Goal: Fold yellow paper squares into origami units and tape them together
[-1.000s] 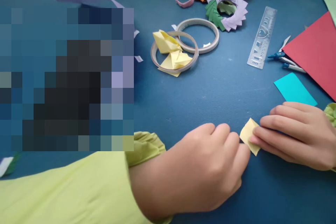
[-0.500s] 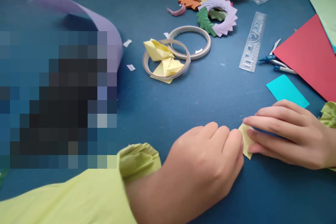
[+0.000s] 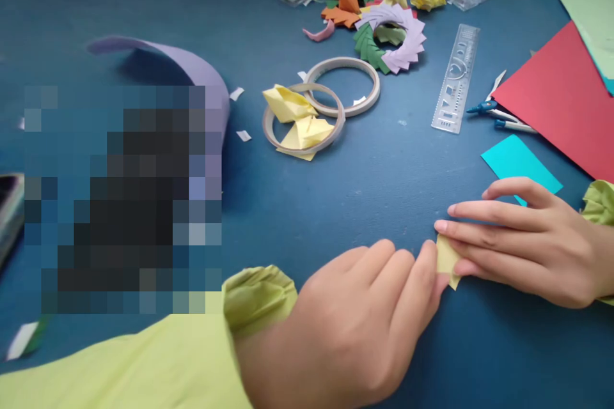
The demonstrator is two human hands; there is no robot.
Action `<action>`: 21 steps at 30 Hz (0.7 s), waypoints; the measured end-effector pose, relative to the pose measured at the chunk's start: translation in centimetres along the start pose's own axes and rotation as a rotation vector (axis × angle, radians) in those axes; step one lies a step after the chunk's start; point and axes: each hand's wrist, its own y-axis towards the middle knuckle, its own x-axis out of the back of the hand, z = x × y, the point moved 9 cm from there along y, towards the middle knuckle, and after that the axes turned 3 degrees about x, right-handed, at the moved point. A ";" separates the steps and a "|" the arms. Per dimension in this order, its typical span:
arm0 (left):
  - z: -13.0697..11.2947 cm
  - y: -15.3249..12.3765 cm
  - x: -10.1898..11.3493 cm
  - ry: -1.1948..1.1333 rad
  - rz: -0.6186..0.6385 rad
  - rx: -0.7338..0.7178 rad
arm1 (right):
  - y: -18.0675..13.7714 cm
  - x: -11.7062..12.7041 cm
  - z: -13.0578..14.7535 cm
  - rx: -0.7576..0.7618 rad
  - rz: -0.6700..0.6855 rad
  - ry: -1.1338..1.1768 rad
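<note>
A small piece of folded yellow paper [image 3: 447,261] lies between my two hands, low on the right of the blue table. My left hand [image 3: 364,313] is closed and pinches the paper's left side between thumb and forefinger, the other fingers curled in. From the other side, my right hand [image 3: 532,243] holds the paper's right edge, its thumb below and its long fingers stretched over the top. Part of the paper is covered by fingertips. Just beyond the right hand's fingers is a turquoise paper rectangle [image 3: 520,163].
Two tape rolls [image 3: 377,86] overlap mid-table, with yellow folded pieces [image 3: 307,131] at one. Behind them sits a purple-and-green paper ring [image 3: 407,45]. A clear ruler [image 3: 455,80], scissors [image 3: 484,107] and red paper [image 3: 561,96] lie right. A curled purple strip [image 3: 213,80] stands left.
The view has shifted slightly, showing more of the table's left side. My left forefinger has straightened somewhat on the yellow paper, and my right fingers have spread further apart.
</note>
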 end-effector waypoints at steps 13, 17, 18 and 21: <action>0.9 -0.3 0.1 0.013 -0.055 0.079 | -0.5 -0.4 -1.4 -0.101 -0.020 0.048; 0.4 -0.3 0.0 -0.032 -0.010 0.027 | -0.2 -0.5 -1.7 -0.132 0.019 0.052; 0.4 -0.2 0.0 -0.043 0.003 0.027 | -0.2 -0.5 -1.7 -0.134 0.025 0.055; 0.1 -0.1 -0.1 -0.072 0.033 -0.003 | -0.1 -0.4 -1.7 -0.140 0.025 0.074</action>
